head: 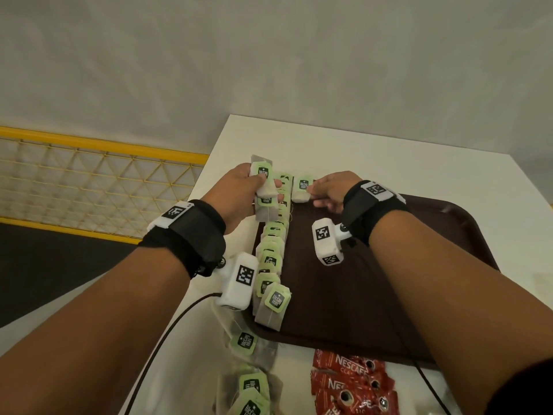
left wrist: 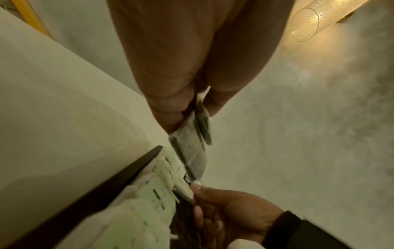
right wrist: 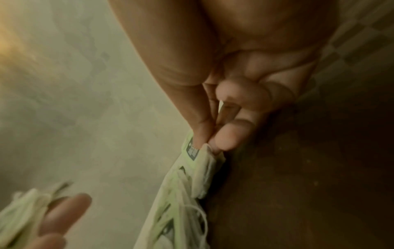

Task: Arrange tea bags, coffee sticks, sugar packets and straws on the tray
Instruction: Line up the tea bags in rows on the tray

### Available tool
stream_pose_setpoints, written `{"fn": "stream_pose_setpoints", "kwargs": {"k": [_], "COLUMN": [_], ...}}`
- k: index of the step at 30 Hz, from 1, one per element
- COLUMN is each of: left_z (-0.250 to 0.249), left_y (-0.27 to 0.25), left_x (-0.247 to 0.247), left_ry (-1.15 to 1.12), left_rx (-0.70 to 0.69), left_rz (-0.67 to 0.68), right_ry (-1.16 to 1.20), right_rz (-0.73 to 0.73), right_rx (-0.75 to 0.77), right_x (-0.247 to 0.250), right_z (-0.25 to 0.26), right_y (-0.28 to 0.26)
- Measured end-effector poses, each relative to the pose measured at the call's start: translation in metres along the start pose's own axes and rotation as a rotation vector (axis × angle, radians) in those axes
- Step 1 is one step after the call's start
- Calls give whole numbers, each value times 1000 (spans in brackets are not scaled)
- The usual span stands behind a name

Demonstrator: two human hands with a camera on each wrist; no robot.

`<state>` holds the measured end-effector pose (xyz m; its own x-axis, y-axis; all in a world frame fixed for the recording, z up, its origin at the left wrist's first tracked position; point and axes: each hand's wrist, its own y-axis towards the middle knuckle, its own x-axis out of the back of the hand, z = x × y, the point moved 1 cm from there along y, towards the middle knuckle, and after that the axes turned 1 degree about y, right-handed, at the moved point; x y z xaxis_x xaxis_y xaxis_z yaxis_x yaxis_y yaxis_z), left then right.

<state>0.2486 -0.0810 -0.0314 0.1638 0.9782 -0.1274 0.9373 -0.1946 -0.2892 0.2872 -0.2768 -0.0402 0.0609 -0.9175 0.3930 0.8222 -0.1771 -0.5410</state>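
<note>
A dark brown tray lies on the white table. A row of green-tagged tea bags runs along its left edge. My left hand grips a small bunch of tea bags above the far end of that row; the left wrist view shows these bags hanging from the fingers. My right hand pinches one tea bag at the tray's far left corner, thumb and fingertips pressed on its top edge. No sugar packets or straws are in view.
Loose tea bags lie on the table near the tray's front left corner. Red coffee sticks sit in a pile in front of the tray. A yellow mesh railing runs left of the table. A black cable trails from my left wrist.
</note>
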Motion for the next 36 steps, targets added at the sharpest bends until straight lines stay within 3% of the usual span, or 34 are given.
{"fn": "stream_pose_setpoints", "kwargs": {"k": [3,11,15,17,19,22,26,31,36], "left_z": [1,2,4,5,5,6,5,2,2], "left_y": [0,0,0,-1,-2,-3,-5,-5,-4], "left_x": [3,12,11,8,5,1,-3,-4,-4], "left_ry": [-12,-46,-21,18,89,169,228,210,111], "left_rx": [4,28,21,2,-22,-38,-80,-168,-91], "left_rz": [5,33,21,19,16,37,55,-53,-11], "right_ry": [-134,-201,-273,-287,-168,106,56,150,280], "right_rz": [-18,-81,-83,-88,-72,133,238,252,221], "right_rx": [-45,-80,-21,85,244,332,414,380,316], "right_x": [-6,-11,-8,-7,-10,-16,-15,-8,8], "right_z": [5,6,7,9,12,15,21,14,9], "right_y": [5,12,8,4,-2,-14,-25,-31,-30]}}
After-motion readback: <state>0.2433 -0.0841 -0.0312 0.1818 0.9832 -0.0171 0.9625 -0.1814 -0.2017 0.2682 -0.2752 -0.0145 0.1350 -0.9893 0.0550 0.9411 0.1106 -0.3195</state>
